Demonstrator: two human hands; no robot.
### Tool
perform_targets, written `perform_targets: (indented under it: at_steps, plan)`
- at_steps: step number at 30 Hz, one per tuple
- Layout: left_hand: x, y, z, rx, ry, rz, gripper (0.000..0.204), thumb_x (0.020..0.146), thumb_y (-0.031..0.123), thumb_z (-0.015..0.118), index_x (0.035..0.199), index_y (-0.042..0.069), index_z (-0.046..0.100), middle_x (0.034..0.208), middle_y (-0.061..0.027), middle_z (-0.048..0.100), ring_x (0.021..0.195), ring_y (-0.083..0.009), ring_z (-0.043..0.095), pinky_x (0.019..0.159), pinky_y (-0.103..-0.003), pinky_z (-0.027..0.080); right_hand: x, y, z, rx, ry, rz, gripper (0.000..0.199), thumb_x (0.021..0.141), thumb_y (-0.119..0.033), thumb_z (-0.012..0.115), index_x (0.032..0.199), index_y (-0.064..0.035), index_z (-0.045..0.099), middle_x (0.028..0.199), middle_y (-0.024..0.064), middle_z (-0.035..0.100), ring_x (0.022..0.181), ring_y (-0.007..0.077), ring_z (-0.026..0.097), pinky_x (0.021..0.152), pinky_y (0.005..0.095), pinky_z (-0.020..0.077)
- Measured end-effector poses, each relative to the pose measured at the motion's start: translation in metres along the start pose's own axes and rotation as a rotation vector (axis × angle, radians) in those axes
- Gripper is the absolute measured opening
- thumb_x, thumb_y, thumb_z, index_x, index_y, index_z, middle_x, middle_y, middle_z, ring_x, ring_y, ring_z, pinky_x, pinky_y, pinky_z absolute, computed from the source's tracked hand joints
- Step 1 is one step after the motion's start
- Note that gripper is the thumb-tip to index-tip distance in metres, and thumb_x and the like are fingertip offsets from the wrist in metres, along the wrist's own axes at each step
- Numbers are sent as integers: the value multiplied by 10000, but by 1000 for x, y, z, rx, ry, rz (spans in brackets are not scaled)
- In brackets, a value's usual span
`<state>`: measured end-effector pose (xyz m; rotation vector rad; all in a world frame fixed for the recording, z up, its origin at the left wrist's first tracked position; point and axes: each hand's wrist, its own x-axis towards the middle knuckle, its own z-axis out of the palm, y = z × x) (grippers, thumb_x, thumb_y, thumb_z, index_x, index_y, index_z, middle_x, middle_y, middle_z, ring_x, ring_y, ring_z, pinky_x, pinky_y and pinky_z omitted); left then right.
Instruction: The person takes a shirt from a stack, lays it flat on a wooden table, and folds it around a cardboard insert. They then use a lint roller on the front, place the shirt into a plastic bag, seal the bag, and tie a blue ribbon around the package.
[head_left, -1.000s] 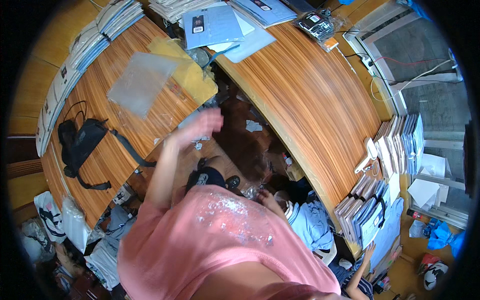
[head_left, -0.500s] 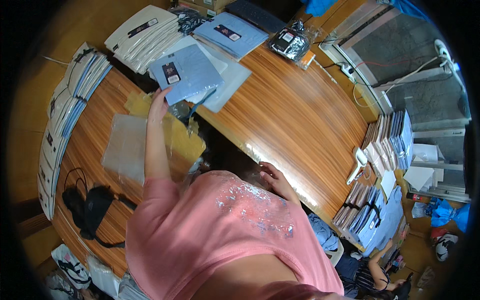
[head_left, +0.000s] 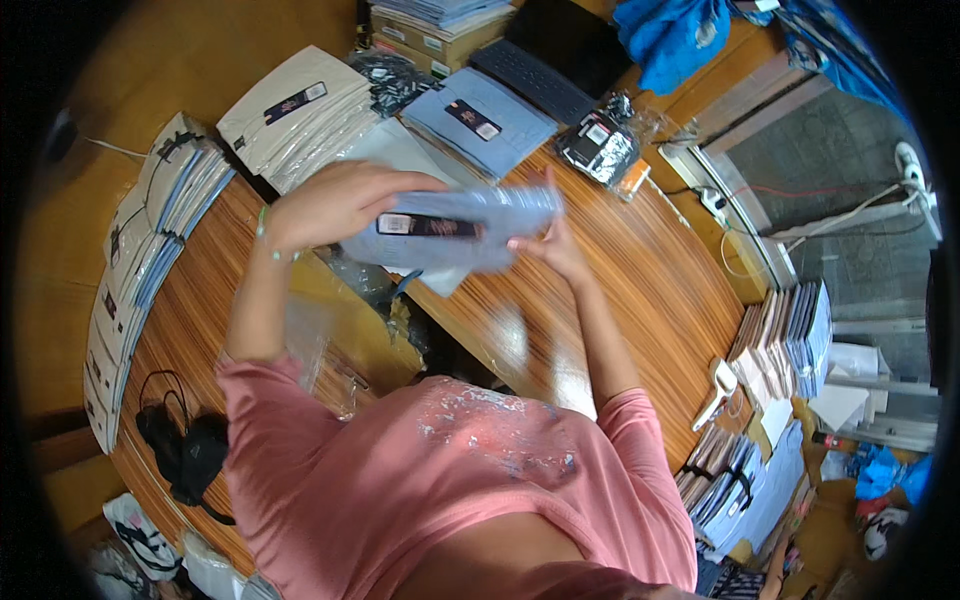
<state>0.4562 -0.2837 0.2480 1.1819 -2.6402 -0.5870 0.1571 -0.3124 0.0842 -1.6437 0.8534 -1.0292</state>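
Observation:
A folded light-blue garment (head_left: 480,212) in a shiny transparent bag, with a dark label on its front, is held up in front of me, blurred by motion. My left hand (head_left: 325,205) grips it by its left end, fingers over the top edge. My right hand (head_left: 552,248) pinches its right end, thumb on the near face. Behind it lie a whitish flat sheet (head_left: 385,145) and a stack of blue bagged garments (head_left: 490,125). Below it, a yellowish sheet (head_left: 365,310) lies near the gap between the tables.
White bagged garments (head_left: 300,105) are stacked at the back left, with more along the left edge (head_left: 105,330). A laptop (head_left: 545,75) and a black packet (head_left: 600,145) stand at the back. On the right are a white handheld tool (head_left: 716,392) and folded garments (head_left: 770,345). A black bag (head_left: 185,445) lies left.
The blue garment has been lifted off the pile and brought toward the right and tilted. My right hand has come up from the table edge and taken hold of its right end.

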Motion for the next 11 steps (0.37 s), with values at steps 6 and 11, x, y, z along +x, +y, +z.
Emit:
perform_targets:
  at_steps: [6,11]
  plan:
    - [54,35,-78,758,619,378,369,798,22,503,1142,128,586,1042,-83,611,919,-275,577,796,-404,443,25,4,47,557,221,111,444,821,-29,602,1233,8,443,1142,85,590,942,154,588,840,297,466]
    - [-6,25,-61,475,471,264,516,708,149,644,1212,176,535,1251,-15,520,1155,-186,472,967,-315,339,99,38,13,592,356,432,556,837,-48,587,1324,-32,320,1224,95,547,1075,216,551,859,369,490]
